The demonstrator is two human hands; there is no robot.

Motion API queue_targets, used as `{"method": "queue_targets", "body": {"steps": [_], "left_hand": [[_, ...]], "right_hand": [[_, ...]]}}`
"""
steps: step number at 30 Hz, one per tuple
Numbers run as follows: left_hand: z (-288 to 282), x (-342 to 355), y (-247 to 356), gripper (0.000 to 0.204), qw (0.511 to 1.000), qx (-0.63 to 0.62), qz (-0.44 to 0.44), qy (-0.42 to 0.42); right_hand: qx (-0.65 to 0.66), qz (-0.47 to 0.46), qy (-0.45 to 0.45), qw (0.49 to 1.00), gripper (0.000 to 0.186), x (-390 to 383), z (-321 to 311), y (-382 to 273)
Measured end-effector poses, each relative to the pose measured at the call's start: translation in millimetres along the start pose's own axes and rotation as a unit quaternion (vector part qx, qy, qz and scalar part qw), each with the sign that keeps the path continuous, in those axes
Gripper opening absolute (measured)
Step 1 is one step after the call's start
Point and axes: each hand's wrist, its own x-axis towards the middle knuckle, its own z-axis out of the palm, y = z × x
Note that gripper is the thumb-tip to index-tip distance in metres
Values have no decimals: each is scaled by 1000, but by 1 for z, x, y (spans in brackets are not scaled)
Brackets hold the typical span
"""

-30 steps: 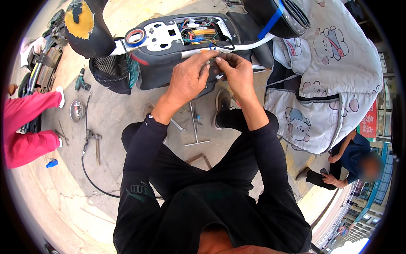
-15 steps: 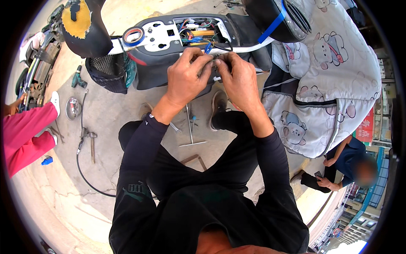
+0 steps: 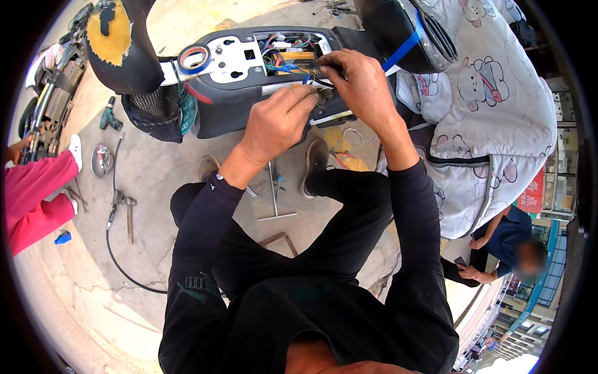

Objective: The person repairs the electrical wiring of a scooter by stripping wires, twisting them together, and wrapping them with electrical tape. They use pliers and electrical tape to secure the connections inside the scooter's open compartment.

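My left hand [image 3: 278, 124] is closed in a pinch on thin wires at the near side of an open electric scooter body [image 3: 240, 84]. A short blue wire end [image 3: 306, 78] stands up by its fingertips. My right hand [image 3: 364, 84], a little higher and to the right, pinches a thin dark wire, partly hidden by its fingers, at the edge of the wiring compartment. Inside lie a gold-coloured metal box [image 3: 296, 56], coloured wires and white connectors [image 3: 281, 45]. A roll of tape [image 3: 194, 59] rests on the white bracket [image 3: 227, 57] to the left.
A torn seat [image 3: 109, 37] tilts up at left, another black seat [image 3: 398, 31] with a blue strap at right. A mouse-print quilted cover [image 3: 492, 124] hangs at right. Drill [image 3: 111, 115], metal bowl [image 3: 101, 160], hammer [image 3: 129, 218] and T-handle wrench [image 3: 274, 193] lie on the ground. Two people are nearby.
My hands, close together before, have moved apart. The right one went up and right to the compartment edge; the left stayed low and turned slightly. More of the scooter's lower side shows.
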Motion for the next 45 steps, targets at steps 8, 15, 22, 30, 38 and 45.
{"method": "queue_targets", "body": {"steps": [8, 15, 22, 30, 38, 45], "left_hand": [[9, 3, 7, 18, 948, -222, -224, 45], [8, 3, 5, 14, 887, -313, -327, 87], [8, 5, 8, 14, 907, -277, -307, 82], [8, 6, 7, 15, 902, -267, -335, 46], [9, 6, 7, 14, 918, -248, -308, 44], [13, 5, 4, 13, 932, -223, -281, 45]], "right_hand": [[191, 212, 64, 956, 17, -34, 18, -25], [375, 294, 77, 876, 20, -44, 35, -21], [331, 243, 94, 907, 19, -51, 49, -29], [436, 309, 71, 842, 21, -54, 45, -35], [385, 265, 91, 880, 21, -55, 49, -32], [239, 217, 145, 935, 20, -57, 48, -37]]}}
